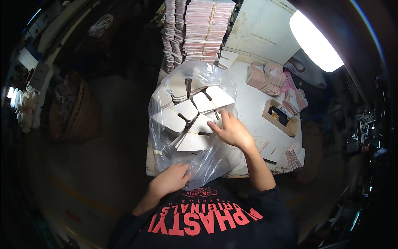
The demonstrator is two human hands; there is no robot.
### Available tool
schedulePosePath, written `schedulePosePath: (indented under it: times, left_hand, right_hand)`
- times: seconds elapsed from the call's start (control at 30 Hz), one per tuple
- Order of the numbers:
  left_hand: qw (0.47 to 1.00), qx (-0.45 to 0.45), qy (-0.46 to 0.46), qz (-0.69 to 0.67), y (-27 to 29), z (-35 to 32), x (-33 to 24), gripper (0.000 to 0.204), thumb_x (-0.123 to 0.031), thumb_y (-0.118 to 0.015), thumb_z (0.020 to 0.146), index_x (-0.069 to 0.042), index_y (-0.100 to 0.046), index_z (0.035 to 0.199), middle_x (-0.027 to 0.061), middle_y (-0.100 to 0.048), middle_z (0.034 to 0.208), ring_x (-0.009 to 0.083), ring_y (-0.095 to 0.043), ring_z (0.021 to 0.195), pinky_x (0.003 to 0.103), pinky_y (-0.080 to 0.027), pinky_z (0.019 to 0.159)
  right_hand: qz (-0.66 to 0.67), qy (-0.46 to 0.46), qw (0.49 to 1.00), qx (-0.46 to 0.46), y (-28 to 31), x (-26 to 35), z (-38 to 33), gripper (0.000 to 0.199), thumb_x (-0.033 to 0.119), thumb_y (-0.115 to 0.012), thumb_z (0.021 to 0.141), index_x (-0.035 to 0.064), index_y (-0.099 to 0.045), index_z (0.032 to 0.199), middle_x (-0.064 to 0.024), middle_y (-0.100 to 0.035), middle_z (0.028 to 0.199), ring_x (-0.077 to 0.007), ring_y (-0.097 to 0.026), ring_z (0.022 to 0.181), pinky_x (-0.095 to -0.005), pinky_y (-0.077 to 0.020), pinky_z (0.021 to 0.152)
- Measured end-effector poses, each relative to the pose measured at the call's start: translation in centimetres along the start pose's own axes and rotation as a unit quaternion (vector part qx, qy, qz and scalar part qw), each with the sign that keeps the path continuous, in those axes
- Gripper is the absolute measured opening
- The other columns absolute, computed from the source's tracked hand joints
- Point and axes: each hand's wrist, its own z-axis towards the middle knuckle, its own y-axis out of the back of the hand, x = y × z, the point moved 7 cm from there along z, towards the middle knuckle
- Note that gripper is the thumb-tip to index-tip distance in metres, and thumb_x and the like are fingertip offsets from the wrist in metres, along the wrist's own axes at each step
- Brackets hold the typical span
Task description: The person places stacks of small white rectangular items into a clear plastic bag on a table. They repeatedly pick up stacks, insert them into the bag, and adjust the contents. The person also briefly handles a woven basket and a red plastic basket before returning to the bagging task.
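A clear plastic bag (203, 170) lies wide-mouthed on the worktable in front of me. Inside it stand several bundles of white card pieces (180, 117) with notched shapes, some tied with thin yellow bands. My right hand (232, 130) reaches over the bag's right side, thumb and fingers apart, touching the bundles at the lower right. At the near left edge of the bag, my left hand (172, 178) is closed on the plastic; its fingertips are partly hidden and slightly blurred.
Tall banded stacks of pinkish-white pieces (207, 29) rise behind the bag. To the right sit smaller bundles (263, 79), an open cardboard box (282, 118) with small items, and a banded stack (294, 157) near the table's corner. A bright lamp (317, 39) hangs at upper right.
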Motion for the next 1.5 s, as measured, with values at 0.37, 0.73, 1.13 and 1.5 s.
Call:
schedulePosePath:
  times: [0.37,0.73,1.13,1.5]
  left_hand:
    - [0.986,-0.017,0.153,0.062,2.0,2.9,2.9,0.037,-0.032,-0.054,0.1,0.001,-0.07,0.106,0.0303,-0.074,0.101,0.0489,-0.072,0.098,0.058,-0.056,0.089]
    - [0.96,-0.248,-0.067,0.113,-4.3,7.8,3.5,0.028,-0.03,-0.073,0.084,-0.019,-0.079,0.109,0.0141,-0.077,0.098,0.0344,-0.075,0.089,0.048,-0.059,0.083]
    - [0.909,-0.376,-0.158,0.083,-3.3,6.9,2.9,0.027,-0.029,-0.078,0.073,-0.013,-0.081,0.095,0.0117,-0.077,0.098,0.0349,-0.074,0.094,0.05,-0.056,0.09]
    - [0.989,-0.112,-0.01,0.095,-5.0,8.6,3.3,0.036,-0.031,-0.071,0.088,-0.011,-0.074,0.118,0.0152,-0.076,0.105,0.0384,-0.074,0.096,0.052,-0.058,0.084]
  right_hand:
    - [0.08,0.214,0.946,0.231,-5.9,1.9,-0.8,0.06,0.05,-0.047,0.111,-0.0012,-0.078,0.108,-0.0261,-0.076,0.102,-0.0437,-0.071,0.101,-0.0475,-0.0544,0.094]
    - [0.274,0.001,0.952,-0.138,9.9,-11.9,21.1,0.054,0.036,-0.067,0.104,0.0078,-0.056,0.149,-0.0113,-0.069,0.12,-0.0191,-0.065,0.109,-0.0344,-0.0511,0.092]
    - [0.034,0.015,0.965,-0.26,-1.3,-20.3,34.8,0.097,0.037,-0.085,0.088,0.0181,-0.032,0.167,-0.0159,-0.078,0.094,-0.0337,-0.074,0.079,-0.044,-0.0565,0.074]
    - [0.54,0.036,0.794,-0.277,7.8,-20.2,11.3,0.051,0.037,-0.056,0.112,-0.0027,-0.045,0.142,-0.0228,-0.072,0.113,-0.0374,-0.079,0.088,-0.0426,-0.0686,0.075]
